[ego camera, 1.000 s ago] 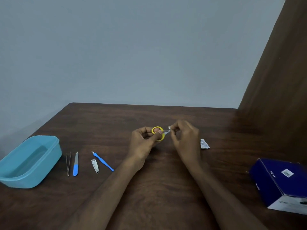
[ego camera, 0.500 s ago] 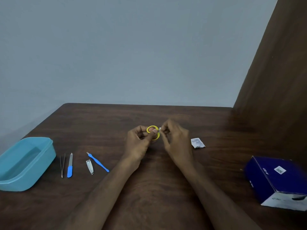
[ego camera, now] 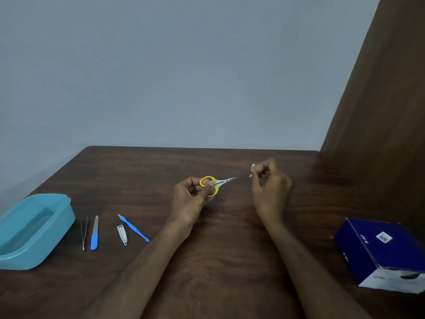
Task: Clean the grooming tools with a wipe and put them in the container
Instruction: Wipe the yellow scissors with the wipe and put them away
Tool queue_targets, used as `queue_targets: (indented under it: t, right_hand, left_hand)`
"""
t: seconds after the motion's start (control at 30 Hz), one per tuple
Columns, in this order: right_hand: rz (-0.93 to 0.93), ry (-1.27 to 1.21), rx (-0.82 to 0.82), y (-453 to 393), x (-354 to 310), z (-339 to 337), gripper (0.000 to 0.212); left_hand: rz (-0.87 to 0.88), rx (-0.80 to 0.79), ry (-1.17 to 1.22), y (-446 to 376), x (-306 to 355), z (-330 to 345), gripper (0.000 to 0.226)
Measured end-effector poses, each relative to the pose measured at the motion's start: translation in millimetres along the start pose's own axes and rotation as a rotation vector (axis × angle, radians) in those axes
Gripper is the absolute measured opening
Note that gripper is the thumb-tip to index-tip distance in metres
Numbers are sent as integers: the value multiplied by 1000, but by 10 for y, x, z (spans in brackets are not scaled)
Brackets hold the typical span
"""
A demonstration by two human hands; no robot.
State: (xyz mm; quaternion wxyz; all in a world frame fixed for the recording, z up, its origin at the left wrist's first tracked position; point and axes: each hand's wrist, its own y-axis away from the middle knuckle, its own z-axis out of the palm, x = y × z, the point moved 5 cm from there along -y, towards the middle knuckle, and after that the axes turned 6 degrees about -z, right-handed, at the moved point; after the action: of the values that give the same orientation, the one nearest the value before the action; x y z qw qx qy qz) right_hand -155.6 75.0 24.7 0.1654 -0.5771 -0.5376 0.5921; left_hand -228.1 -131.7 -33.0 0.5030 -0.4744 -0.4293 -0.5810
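Note:
My left hand (ego camera: 192,199) grips small scissors (ego camera: 215,182) by their yellow handles, the thin metal blades pointing right. My right hand (ego camera: 269,183) is off to the right of the blade tips and pinches a small white wipe (ego camera: 251,170) between its fingertips. A blue plastic container (ego camera: 34,229) stands open at the table's left edge. Between it and my left arm lie tweezers (ego camera: 84,233), a blue-handled nail file (ego camera: 94,233), a metal nail clipper (ego camera: 122,234) and a blue cuticle pusher (ego camera: 134,227).
A dark blue cardboard box (ego camera: 381,254) lies at the right near the table's front. A brown wooden panel (ego camera: 377,100) rises along the right side. The dark wooden table (ego camera: 230,261) ends at a grey wall behind.
My right hand has pulled away to the right with the wipe, baring the scissor blades. The small white wrapper seen beside my right hand earlier is now hidden.

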Motion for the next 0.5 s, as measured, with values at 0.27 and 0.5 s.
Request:
queue_targets:
  t: [0.27,0.5]
  right_hand:
    - [-77,-110,-260,159,-204,314,25]
    - [-11,-89,-65,90,-177,91,22]
  left_hand:
    - [-3,22,12,2,0,-12,21]
    - [-28,16,11,42,31,20,17]
